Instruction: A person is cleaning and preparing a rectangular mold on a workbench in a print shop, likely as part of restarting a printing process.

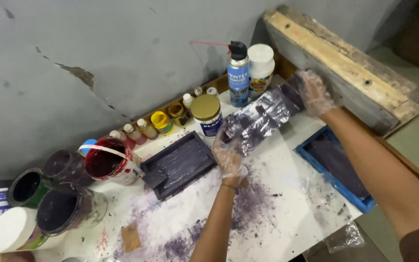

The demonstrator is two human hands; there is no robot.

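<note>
Cracked grey wall behind; below it a white worktable [292,194] smeared and flecked with purple ink. Item held: one crumpled sheet of clear plastic film [260,116], heavily stained purple, stretched in the air above the table between both hands, just in front of the spray can. Left hand [230,156], in a thin transparent glove, grips the near end, fingers curled and closed on the film. Right hand [315,92], likewise gloved, holds the far end with fingers bent over it; whether they pinch tight cannot be told. Handling, judged: very light, limp, wet with ink and likely slippery, easily torn; best taken by the two ends and kept taut, as here. Adjacent: dark purple-coated rectangular tray [178,165] just left of the left hand; blue-rimmed tray [335,167] under the right forearm; weathered wooden frame [335,63] leaning at the far right; blue spray can [238,77], white-lidded jar [260,68], gold-lidded jar [206,114], row of small bottles [141,128]; open ink cans [105,160] at left.
</note>
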